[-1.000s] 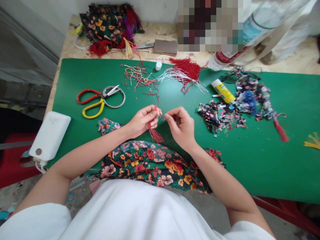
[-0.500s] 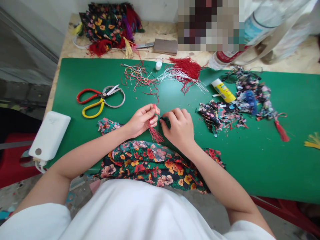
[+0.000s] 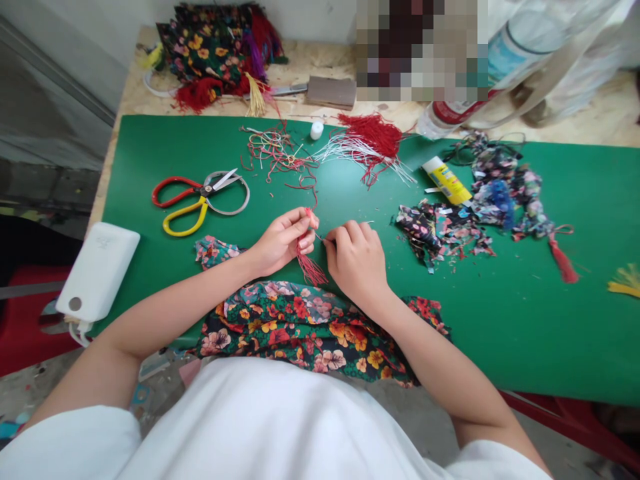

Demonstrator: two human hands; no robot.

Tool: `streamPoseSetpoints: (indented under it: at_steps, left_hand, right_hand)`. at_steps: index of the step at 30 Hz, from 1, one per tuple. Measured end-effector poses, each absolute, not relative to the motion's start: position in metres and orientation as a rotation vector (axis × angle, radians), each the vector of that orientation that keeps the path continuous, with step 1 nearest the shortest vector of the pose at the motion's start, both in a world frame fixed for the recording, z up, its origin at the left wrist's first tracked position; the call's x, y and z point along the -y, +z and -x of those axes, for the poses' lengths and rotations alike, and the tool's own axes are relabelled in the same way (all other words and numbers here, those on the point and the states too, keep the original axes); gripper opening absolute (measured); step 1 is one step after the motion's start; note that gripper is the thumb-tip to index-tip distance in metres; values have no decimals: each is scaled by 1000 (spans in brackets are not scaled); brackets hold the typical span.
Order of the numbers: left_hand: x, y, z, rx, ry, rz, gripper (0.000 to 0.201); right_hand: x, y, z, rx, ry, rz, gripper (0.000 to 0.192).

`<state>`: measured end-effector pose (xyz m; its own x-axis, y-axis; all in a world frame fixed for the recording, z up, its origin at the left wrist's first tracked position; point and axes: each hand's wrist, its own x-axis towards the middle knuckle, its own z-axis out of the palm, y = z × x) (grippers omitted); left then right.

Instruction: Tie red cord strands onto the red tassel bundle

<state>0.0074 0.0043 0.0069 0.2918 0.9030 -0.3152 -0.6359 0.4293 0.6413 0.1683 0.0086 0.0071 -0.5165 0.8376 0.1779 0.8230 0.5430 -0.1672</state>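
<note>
— What have you got in your hands?

— My left hand [image 3: 284, 239] pinches a red tassel [image 3: 309, 261] by its top, fingers closed, the fringe hanging over the green mat [image 3: 150, 147] on the desk [image 3: 130, 93]. My right hand [image 3: 356, 257] is curled shut just beside it, gripping something thin I cannot make out.

— Any writing to read?

— The yellow glue stick [image 3: 447, 181] and the bottle's label [image 3: 515, 47] carry print, too small to read. The white power bank [image 3: 97, 272] bears a faint mark.
</note>
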Motion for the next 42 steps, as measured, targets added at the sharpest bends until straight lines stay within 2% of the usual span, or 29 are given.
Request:
streamPoseSetpoints:
  at_steps: [20, 42]
  left_hand:
    - [-3, 8, -9, -751, 1010, -519, 22]
    - [-6, 11, -8, -747, 1091, -358, 14]
  right_hand:
    - [-13, 6, -172, 2162, 314, 1260, 13]
    - [-9, 7, -166, 2344, 389, 1147, 14]
